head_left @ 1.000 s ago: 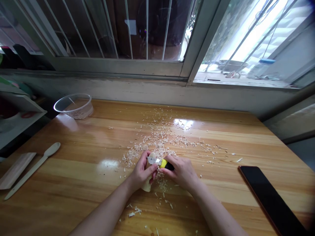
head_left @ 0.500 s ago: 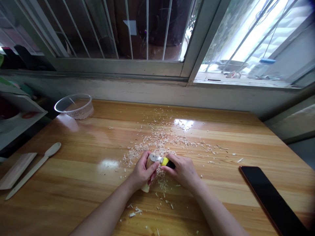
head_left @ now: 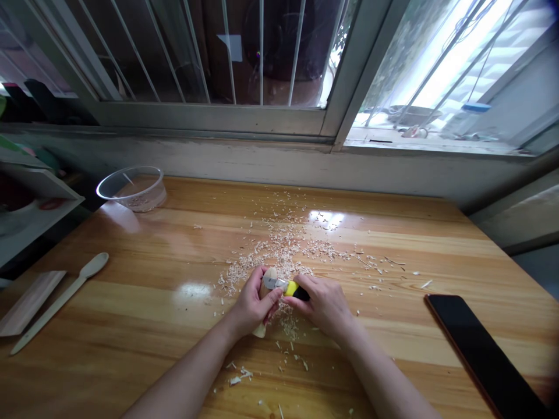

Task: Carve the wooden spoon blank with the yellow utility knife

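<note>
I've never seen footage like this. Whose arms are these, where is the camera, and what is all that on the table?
There is no machine here: a camera worn on a person's head looks down at their own bare hands. The left hand grips a pale piece of wood. The right hand holds a knife with a yellow and black handle, blade against the wood. Wood shavings are scattered over the wooden table. A wooden spoon and a flat wooden slat lie to the left, a clear plastic bowl farther back, a dark phone to the right.
</note>
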The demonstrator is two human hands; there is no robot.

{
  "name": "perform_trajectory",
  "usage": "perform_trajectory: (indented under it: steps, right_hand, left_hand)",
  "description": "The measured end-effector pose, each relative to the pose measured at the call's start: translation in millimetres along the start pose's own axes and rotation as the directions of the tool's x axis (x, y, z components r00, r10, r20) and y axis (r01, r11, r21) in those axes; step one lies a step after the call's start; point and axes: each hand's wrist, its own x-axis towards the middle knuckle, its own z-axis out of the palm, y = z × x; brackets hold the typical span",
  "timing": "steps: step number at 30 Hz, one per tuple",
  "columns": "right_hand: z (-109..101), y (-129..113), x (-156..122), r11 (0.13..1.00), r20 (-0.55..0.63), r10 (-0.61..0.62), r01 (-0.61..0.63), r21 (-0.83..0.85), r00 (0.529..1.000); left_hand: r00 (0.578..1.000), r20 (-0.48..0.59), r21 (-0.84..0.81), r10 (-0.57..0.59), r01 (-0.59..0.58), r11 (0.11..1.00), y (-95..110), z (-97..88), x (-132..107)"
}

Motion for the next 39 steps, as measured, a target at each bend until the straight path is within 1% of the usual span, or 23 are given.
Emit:
perform_trajectory:
  steps: [7,10,12,18,23,30,36,39]
  right_hand:
    - [0.6,-1.9,0.6,1.0,-0.061,0.003,-0.005,-0.027,0.998]
    - [-1.5,-1.4,0.4,1.0,-0.058,0.014,-0.014,-0.004,0.998]
    - [-2.8,-0.7,0.1,1.0,-0.042,-0.001,0.002,0.009,0.999]
    - [-3.1,-1.1,0.2,0.999,-0.017,-0.032,0.032,0.023,0.999]
    - [-1.4,-3.3,0.6,1.0,-0.047,-0.021,0.021,0.002,0.999]
    - [-2.7,-4.6,-0.9,0.999,-0.093,-0.037,0.033,-0.042,0.995]
    - [-2.8,-2.9,-0.6,0.999,-0.108,-0.011,0.007,-0.035,0.994]
    - [-3.5,-2.2,-0.9,1.0,-0.084,-0.021,0.019,-0.015,0.996]
  left_hand:
    - [1.0,-0.009,0.009,0.003,-0.003,1.0,-1.3,-0.7,0.7]
    - [1.0,-0.014,0.011,0.011,-0.01,1.0,-4.4,-0.7,0.9]
    - [1.0,-0.01,0.011,0.012,-0.012,1.0,-5.1,-1.1,0.3]
    - [1.0,0.026,0.008,0.002,-0.002,1.0,-1.8,-3.2,-0.7]
    - [1.0,0.018,0.015,0.011,-0.011,1.0,-3.0,-2.8,-0.5]
    - [1.0,0.009,0.014,0.009,-0.009,1.0,-2.8,-2.9,0.3]
    - [1.0,0.001,0.009,0.004,-0.004,1.0,-4.6,-1.8,-0.7]
    - [1.0,0.007,0.013,0.009,-0.009,1.0,-5.2,-2.7,-0.6]
